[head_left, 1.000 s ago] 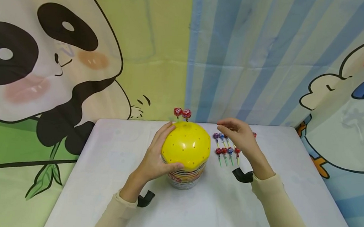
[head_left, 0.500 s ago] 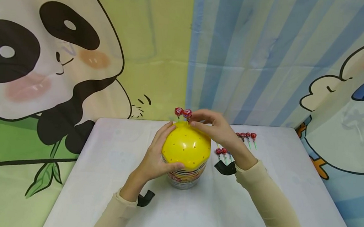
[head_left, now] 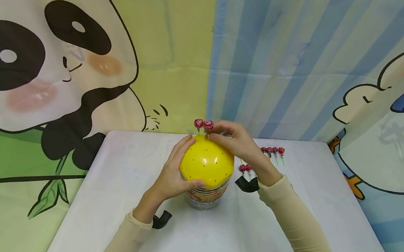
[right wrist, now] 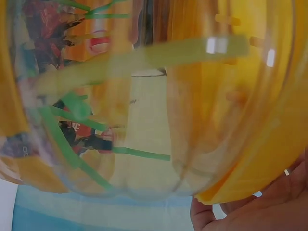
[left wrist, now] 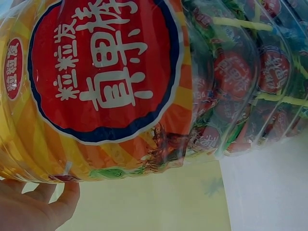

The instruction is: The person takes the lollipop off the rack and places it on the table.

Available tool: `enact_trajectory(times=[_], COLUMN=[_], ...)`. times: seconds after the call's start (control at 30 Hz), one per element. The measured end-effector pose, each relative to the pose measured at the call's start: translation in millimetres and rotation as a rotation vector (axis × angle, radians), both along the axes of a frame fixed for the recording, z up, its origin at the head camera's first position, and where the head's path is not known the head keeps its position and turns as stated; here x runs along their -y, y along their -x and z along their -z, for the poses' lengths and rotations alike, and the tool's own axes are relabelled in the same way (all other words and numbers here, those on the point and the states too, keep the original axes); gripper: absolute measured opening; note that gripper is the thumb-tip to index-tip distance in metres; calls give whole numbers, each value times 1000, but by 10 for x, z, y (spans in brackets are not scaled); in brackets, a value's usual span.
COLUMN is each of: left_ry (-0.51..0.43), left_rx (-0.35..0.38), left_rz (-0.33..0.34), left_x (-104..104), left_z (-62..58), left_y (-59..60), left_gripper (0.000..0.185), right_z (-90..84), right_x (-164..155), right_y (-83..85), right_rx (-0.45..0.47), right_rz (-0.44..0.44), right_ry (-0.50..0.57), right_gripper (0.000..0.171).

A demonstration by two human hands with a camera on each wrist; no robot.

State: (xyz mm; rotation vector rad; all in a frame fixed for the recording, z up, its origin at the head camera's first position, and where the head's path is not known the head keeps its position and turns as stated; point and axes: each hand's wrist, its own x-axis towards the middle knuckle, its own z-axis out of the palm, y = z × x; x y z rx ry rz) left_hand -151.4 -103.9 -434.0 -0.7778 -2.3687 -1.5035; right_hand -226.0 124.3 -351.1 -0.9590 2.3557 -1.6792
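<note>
A clear ribbed jar [head_left: 205, 199] of lollipops stands on the table under a domed yellow lid [head_left: 204, 161] dotted with small holes. My left hand [head_left: 173, 175] grips the lid's left side, thumb across its front. Two red-wrapped lollipops rise upright at the lid's back: a left lollipop [head_left: 198, 123] and a right lollipop [head_left: 208, 125]. My right hand [head_left: 238, 142] pinches the right one just below its candy, thumb low over the lid. The left wrist view shows the jar's orange-and-red label [left wrist: 106, 67]. Green sticks [right wrist: 142, 154] show through the jar wall in the right wrist view.
Loose lollipops lie right of the jar, a back row [head_left: 275, 150] and a nearer row [head_left: 242, 167], partly hidden by my right arm. The white table [head_left: 127, 163] meets a printed cloth backdrop [head_left: 175, 60] behind.
My right hand has swung left from above the loose lollipops to the right lollipop on the lid and taken hold of it. My left hand stays on the lid.
</note>
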Motion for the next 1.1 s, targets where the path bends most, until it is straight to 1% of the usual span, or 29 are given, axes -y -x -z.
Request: enact_trajectory(times=[0.17,0.37,0.47,0.57,0.63,0.7,0.8,0.9,1.1], left_ry=[0,-3,-5,-5,-4,-6,-5,-7,-8], left_rx=[0,0,-6,-9,-7,-6,-3,-1,-4], left_rz=[1,2,-2,-9,-14,-17,-20,-16,-8], left_x=[-3,-8,-13,-14,-17,-20,-17,-18,-20], left_z=[-15,-9,-5,0,-5,-6,-4,3,12], left_y=[2,10,14,14,9,7,5,11,23], left_gripper=[103,103,103,103,103,104,104,103,102], right_z=[7,-44,-68,-24,45,128,298,495,963], right_x=[14,-34,-122,-271,-405,-558,-800,-1053,-1504], right_y=[6,-25,-50,-75,-86,-103,-113,-135,-157], right_rx=[-42,-39,-31,-11,-7,19,66,119,167], right_rz=[6,35,72,131,178,224,293,364,479], right_ry=[20,95,104,82,61,41,10,-34,-123], right_gripper=[16,15,18,19,20,20,23,29,34])
